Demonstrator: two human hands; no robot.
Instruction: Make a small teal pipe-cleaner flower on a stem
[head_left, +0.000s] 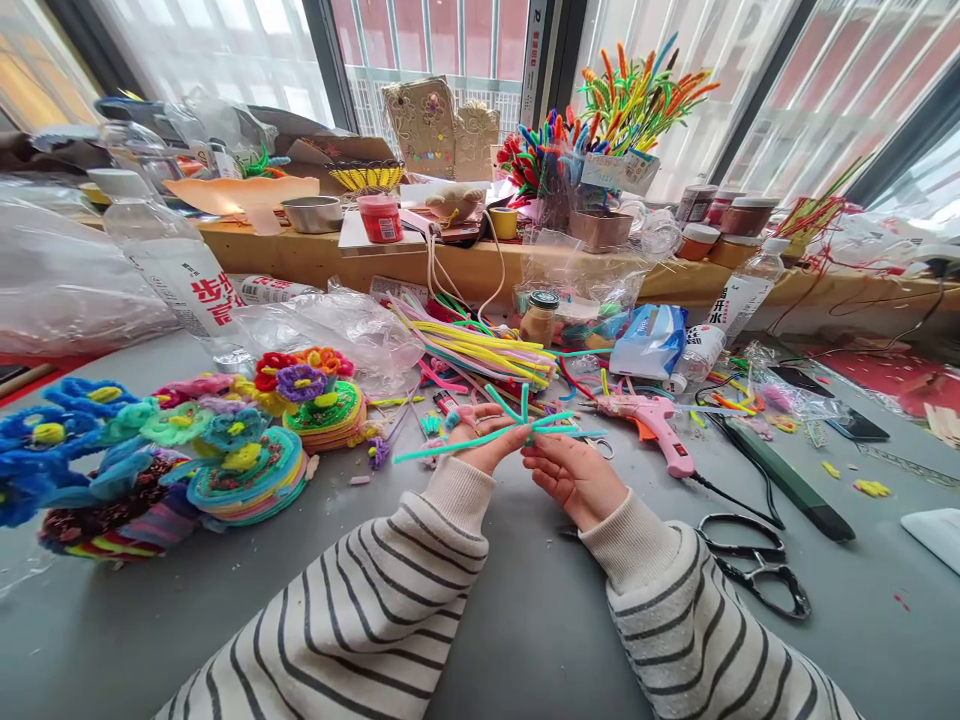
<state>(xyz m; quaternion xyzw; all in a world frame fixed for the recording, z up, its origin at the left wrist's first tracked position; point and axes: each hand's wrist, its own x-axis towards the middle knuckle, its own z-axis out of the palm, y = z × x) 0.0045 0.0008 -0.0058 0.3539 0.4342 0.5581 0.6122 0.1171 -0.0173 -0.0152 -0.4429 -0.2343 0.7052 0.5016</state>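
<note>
Turquoise pipe cleaners [465,443], crossed so that their ends splay outward, are held above the grey table between my two hands. My left hand [486,448] pinches them near the crossing point, one long stem reaching left past the wrist. From the other side, my right hand [574,474] closes thumb and fingers on the same bunch near its centre. Behind the hands lies a heap of loose yellow, pink and white pipe cleaners [487,350]. A pink glue gun [656,425] rests to the right of my right hand.
Fuzzy flower pots [251,475] stand at left. Black-handled scissors [757,565] and a dark green cutter-like bar [791,480] lie at right, near the glue gun's cord. Water bottles [176,265] and a small jar [538,318] stand farther back, before a crowded wooden ledge [330,260].
</note>
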